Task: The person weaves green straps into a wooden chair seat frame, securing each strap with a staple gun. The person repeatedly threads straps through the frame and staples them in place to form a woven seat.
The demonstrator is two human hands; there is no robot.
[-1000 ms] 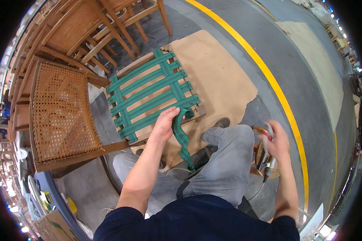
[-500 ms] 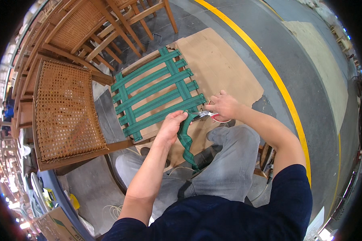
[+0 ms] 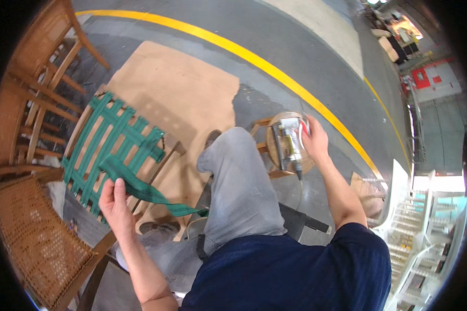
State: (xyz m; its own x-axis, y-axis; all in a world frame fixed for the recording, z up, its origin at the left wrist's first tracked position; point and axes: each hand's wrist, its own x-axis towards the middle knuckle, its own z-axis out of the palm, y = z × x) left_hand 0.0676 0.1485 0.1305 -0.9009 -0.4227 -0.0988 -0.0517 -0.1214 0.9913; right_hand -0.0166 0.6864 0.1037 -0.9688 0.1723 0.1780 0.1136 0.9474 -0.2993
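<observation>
My left hand (image 3: 116, 208) grips a loose green webbing strap (image 3: 140, 187), whose tail runs across to my lap. Under and beyond it lies a seat frame (image 3: 120, 123) laced with green webbing bands in a criss-cross. Off to the right, my right hand (image 3: 316, 139) holds red-handled scissors (image 3: 302, 129) over a small round wooden stool (image 3: 307, 161). What looks like a staple gun (image 3: 289, 142) with a hose lies on that stool, right beside the scissors. The scissor blades are blurred and hard to make out.
Brown cardboard (image 3: 166, 83) covers the floor beyond the seat frame. Wooden chairs (image 3: 41, 93) crowd the far left, and a cane panel (image 3: 41, 243) stands at near left. A yellow floor line (image 3: 228, 49) curves past. White racks or chairs (image 3: 410, 228) stand at right.
My view has swung right. My right hand has carried the scissors from the webbing by the seat frame to the stool. My left hand still has the strap, now over the frame.
</observation>
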